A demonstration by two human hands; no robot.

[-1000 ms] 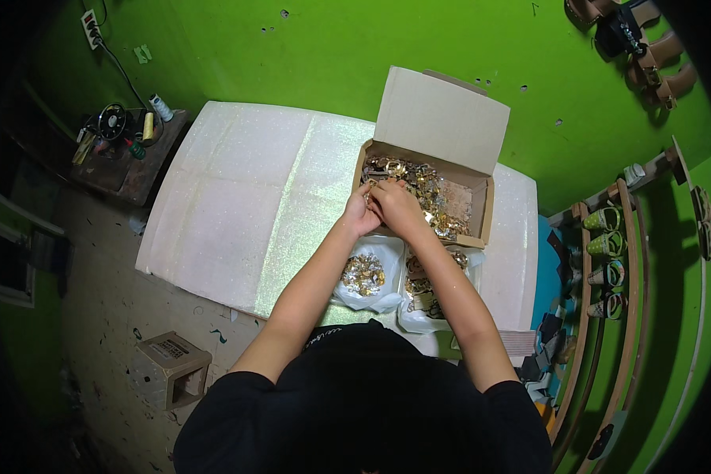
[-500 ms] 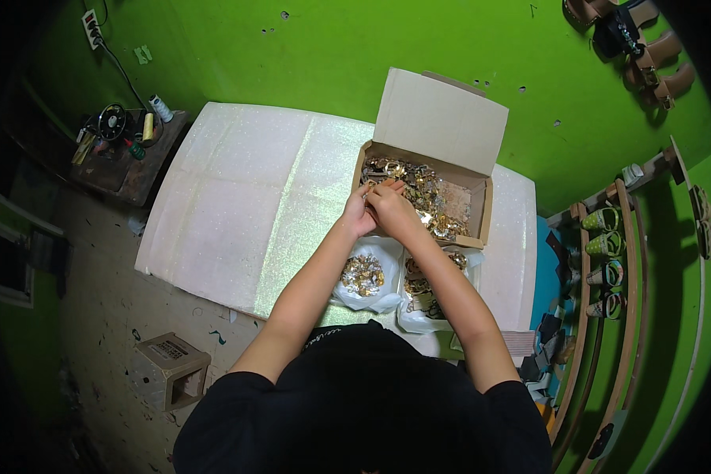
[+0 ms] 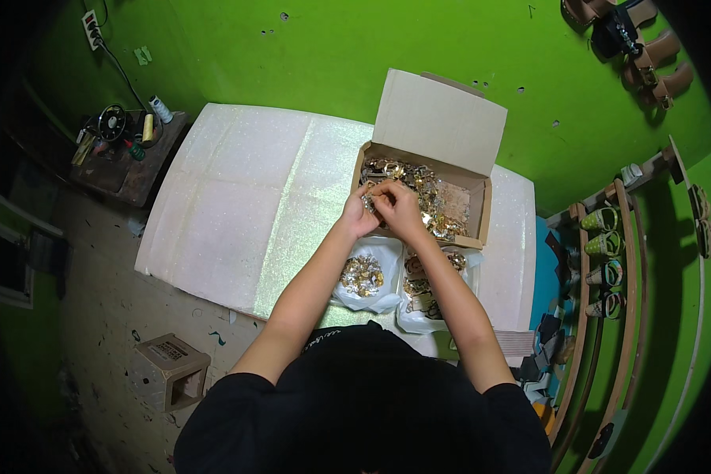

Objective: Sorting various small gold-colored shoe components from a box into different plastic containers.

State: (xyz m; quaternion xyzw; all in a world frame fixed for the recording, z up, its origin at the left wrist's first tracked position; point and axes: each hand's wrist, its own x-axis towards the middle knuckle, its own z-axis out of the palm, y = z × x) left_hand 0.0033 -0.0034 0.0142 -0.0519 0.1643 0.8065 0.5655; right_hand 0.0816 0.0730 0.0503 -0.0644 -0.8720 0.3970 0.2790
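A cardboard box (image 3: 486, 213) with its lid raised holds a heap of small gold and silver metal pieces (image 3: 411, 174), some of them shaped like buckles. Over its near left corner, my left hand (image 3: 359, 217) is cupped around a few shiny metal pieces. Right beside it, my right hand (image 3: 400, 212) has its fingertips pinched together at the left palm; what they grip is too small to make out. Below my hands, a plastic-lined tray (image 3: 389, 302) contains mixed gold and silver pieces. A second lined tray (image 3: 419, 324) with larger brown and metal pieces lies partly under my right forearm.
The trays and box rest on a table with a shimmering whitish cover (image 3: 213, 197). At the left stands a small dark table (image 3: 122, 186) with thread spools. A wooden stool (image 3: 170, 367) is on the floor. Sandals hang on a wooden rack (image 3: 628, 213) at the right.
My right hand has drawn back slightly from over the left one, its fingers now bent into a pinch. More of the metal pieces in my left palm show.
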